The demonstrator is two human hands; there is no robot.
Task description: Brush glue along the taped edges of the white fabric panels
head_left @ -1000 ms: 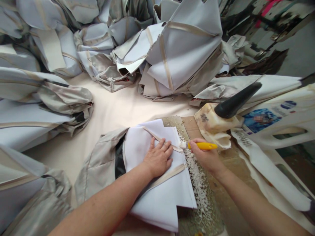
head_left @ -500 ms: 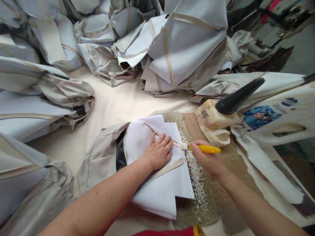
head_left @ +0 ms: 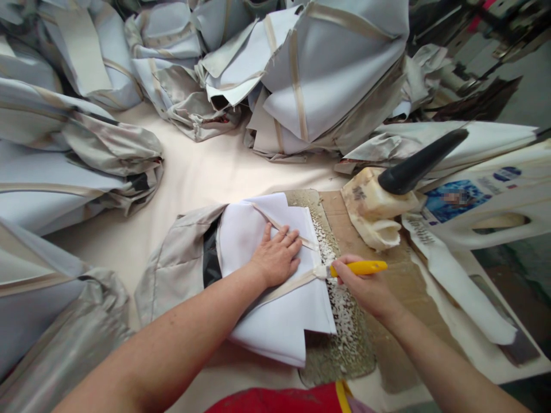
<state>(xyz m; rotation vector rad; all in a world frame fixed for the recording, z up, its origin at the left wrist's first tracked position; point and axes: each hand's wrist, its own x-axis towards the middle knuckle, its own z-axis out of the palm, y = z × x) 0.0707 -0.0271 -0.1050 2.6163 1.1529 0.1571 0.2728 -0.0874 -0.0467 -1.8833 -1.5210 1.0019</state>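
Counter with a pale, lightly rumpled surface carries everything; take the fabric piece as the dial's centre. Heaped sewn pieces, white and grey with beige tape, crowd it from eight o'clock round past twelve to one, so the far side is hemmed in. The fabric piece itself lies at the middle of the counter, its white panel toward three o'clock and its grey cloth toward nine. Between two and three o'clock, well apart, is a white jug with a blue label. Cardboard lies at three o'clock, partly under a board crusted with white residue, which runs beneath the panel's edge. A curled white strip lies farther out at three. At two o'clock a yellowed container stands just past the right hand, with a black cone leaning over it toward the jug.

The left forearm comes in from seven o'clock and covers part of the piece; the left hand rests flat on the panel, fingers spread, gripping nothing. The right hand, at three, grasps a yellow brush. Its whitened bristles touch the end of the lower tape strip at the panel's edge.
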